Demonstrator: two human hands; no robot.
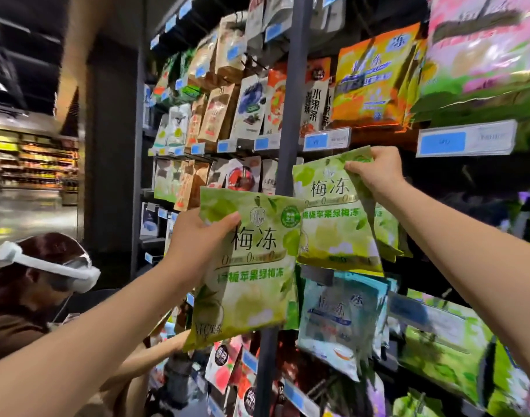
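Note:
My left hand (197, 236) grips the upper left edge of a light green snack bag (251, 284) and holds it up in front of a shop display rack. My right hand (378, 171) pinches the top of a second, matching green bag (335, 224) that hangs among more of the same on a peg. The two bags overlap slightly at their inner edges. Both carry large dark Chinese lettering.
A dark vertical rack post (289, 121) runs between the shelves. Orange bags (375, 76) hang above, light blue bags (338, 320) below. Blue price tags (465, 142) line the shelf edges. Another person wearing a white headset (47, 266) crouches at lower left, reaching toward the lower shelves.

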